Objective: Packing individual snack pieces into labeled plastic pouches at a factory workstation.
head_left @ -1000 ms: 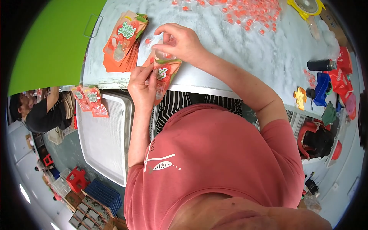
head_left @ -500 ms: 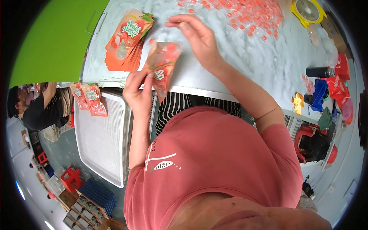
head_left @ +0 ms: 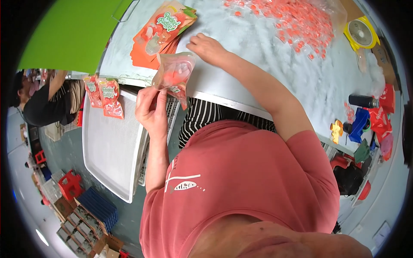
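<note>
Since half a second ago the right hand (head_left: 209, 48) has drawn back from the far scatter of small red pieces (head_left: 297, 21) and come to rest on the worktop (head_left: 266, 56), near the stack of printed pouches (head_left: 161, 32). It lies palm down, fingers loosely curled; whether they pinch anything I cannot tell.

Meanwhile the left hand (head_left: 150, 107) has stayed low off the worktop's near edge, fingers clenched on the lower corner of a clear-fronted pouch (head_left: 174, 75). That pouch stands up from the grip towards one o'clock, its long axis running from about seven to one, its upper end by the worktop edge. From the right hand it lies at about seven o'clock, close by, so the right hand is the free one nearest the pouch's upper end.

At nine o'clock of the left hand, two filled pouches (head_left: 103, 92) lie on a pale tray (head_left: 112, 155).
</note>
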Demonstrator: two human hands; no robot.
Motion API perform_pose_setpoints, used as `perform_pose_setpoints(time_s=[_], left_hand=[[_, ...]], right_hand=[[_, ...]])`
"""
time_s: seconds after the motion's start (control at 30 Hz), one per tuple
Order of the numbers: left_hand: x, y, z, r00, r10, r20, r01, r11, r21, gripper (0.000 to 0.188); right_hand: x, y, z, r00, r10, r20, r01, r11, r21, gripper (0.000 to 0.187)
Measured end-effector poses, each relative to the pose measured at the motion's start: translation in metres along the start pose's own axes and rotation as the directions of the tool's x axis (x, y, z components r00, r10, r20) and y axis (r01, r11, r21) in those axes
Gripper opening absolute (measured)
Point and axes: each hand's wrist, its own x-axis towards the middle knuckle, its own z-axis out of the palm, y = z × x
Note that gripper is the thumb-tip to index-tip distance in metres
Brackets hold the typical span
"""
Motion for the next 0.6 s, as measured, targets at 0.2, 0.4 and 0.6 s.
perform_pose_setpoints(time_s=[0.2, 0.4, 0.6], left_hand=[[-0.005, -0.006, 0.007, 0.998, -0.048, 0.028, 0.048, 0.999, -0.005, 0.017], [-0.015, -0.001, 0.027, 0.995, 0.092, 0.049, -0.097, 0.99, 0.102, 0.019], [-0.022, 0.026, 0.051, 0.965, 0.242, 0.103, -0.251, 0.964, 0.085, 0.022]], right_hand=[[-0.054, -0.003, -0.029, 0.935, 0.307, -0.18, -0.261, 0.935, 0.239, 0.023], [-0.064, -0.088, -0.158, 0.864, 0.389, -0.321, 0.007, 0.627, 0.779, 0.02], [-0.083, -0.116, -0.177, 0.998, 0.065, 0.012, -0.066, 0.958, 0.28, 0.021]])
